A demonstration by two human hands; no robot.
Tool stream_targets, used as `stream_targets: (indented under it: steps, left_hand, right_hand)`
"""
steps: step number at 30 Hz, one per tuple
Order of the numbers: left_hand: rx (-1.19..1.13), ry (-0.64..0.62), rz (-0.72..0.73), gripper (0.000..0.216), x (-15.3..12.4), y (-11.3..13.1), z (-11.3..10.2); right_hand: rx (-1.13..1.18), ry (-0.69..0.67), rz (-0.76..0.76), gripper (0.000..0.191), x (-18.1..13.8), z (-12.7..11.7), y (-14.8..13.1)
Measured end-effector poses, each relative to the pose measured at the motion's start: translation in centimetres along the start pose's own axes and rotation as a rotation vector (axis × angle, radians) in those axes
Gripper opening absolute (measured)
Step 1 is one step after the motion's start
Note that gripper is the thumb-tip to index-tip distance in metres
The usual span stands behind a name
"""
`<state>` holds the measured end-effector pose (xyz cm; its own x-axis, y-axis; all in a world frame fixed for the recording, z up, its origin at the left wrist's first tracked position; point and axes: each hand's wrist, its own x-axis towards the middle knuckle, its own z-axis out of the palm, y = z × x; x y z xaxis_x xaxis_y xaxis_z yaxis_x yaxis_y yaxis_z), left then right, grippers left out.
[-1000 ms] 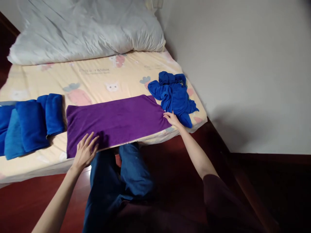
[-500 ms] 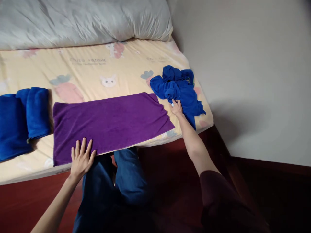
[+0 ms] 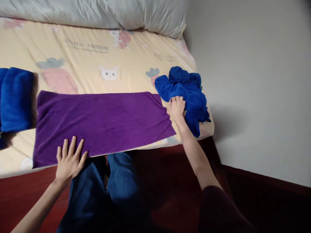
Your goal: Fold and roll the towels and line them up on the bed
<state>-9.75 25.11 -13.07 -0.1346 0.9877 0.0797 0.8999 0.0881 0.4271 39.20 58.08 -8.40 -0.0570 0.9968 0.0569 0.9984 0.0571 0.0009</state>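
Note:
A purple towel (image 3: pixel 104 121) lies spread out along the front edge of the bed, slightly creased at its right end. My left hand (image 3: pixel 69 161) rests flat on its front left part with the fingers spread. On the right, my right hand (image 3: pixel 176 107) is at the near left side of a crumpled blue towel (image 3: pixel 188 87). Its fingers are curled into the cloth, and the fingertips are partly hidden. Folded blue towels (image 3: pixel 16 98) lie at the left edge of the view, partly cut off.
Under the towels is a bed with a yellow rabbit-and-carrot sheet (image 3: pixel 89 72). A grey quilt (image 3: pixel 97 14) lies bunched along the back. A pale wall (image 3: pixel 255 81) stands to the right, and the dark red floor (image 3: pixel 162 181) shows below the bed edge.
My right hand has closed its fingers on the blue towel, which has shifted and bunched slightly. My left hand stays flat on the purple towel. The view has shifted, cutting off more of the folded towels.

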Motion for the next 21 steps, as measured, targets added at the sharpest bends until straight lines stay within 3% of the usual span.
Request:
stream_targets:
  steps: [2, 4, 10, 14, 17, 20, 21]
  left_hand:
    - [-0.018, 0.01, -0.006, 0.074, 0.0, 0.0, 0.0]
    - [-0.005, 0.007, 0.012, 0.076, 0.1, -0.1, -0.2]
    - [0.063, -0.018, 0.066, 0.074, 0.0, -0.4, 0.0]
    - [0.083, -0.02, 0.067, 0.075, -0.4, -0.7, 0.3]
    - [0.11, -0.068, 0.1, 0.068, 0.5, -1.1, -1.4]
    - [0.107, -0.145, 0.129, 0.047, 4.4, -2.4, -4.9]
    - [0.097, -0.119, 0.121, 0.044, 6.5, -3.1, -6.1]
  right_hand:
    - [0.069, -0.05, -0.265, 0.052, 0.1, 0.1, -1.7]
    - [0.091, -0.149, -0.353, 0.053, 1.4, 0.6, -1.9]
    - [-0.023, -0.294, 0.03, 0.065, 7.8, 1.4, 1.7]
    - [-0.14, -0.22, 0.096, 0.057, 9.4, 0.8, 0.1]
    - [-0.132, -0.078, -0.049, 0.045, 8.6, 0.7, -3.0]
    - [-0.028, -0.133, -0.243, 0.04, 7.9, 1.2, -4.8]
    - [0.002, -0.165, -0.265, 0.039, 8.0, 1.5, -4.9]
